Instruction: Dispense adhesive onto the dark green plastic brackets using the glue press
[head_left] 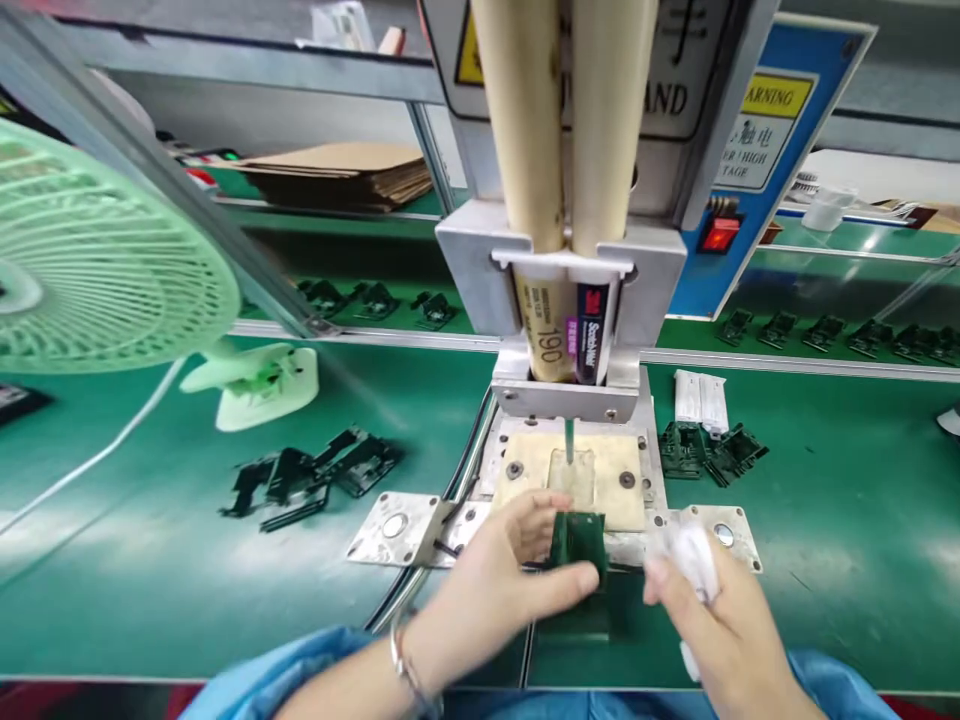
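Note:
My left hand (501,578) pinches a small dark green plastic part (578,542) between thumb and fingers, just in front of the beige fixture plate (622,503). My right hand (716,612) is closed around a white wad of cloth or tissue (694,560), right beside the part. Directly above the plate hangs a glue dispenser with two tan cartridges (568,335) and a thin needle tip (569,442). Both sleeves are light blue.
A pile of black plastic parts (311,477) lies at the left, another (709,450) right of the dispenser beside white tubes (700,398). A green fan (97,255) stands far left. More parts sit along the rear belt (840,335). The metal base plate (394,528) spreads under the fixture.

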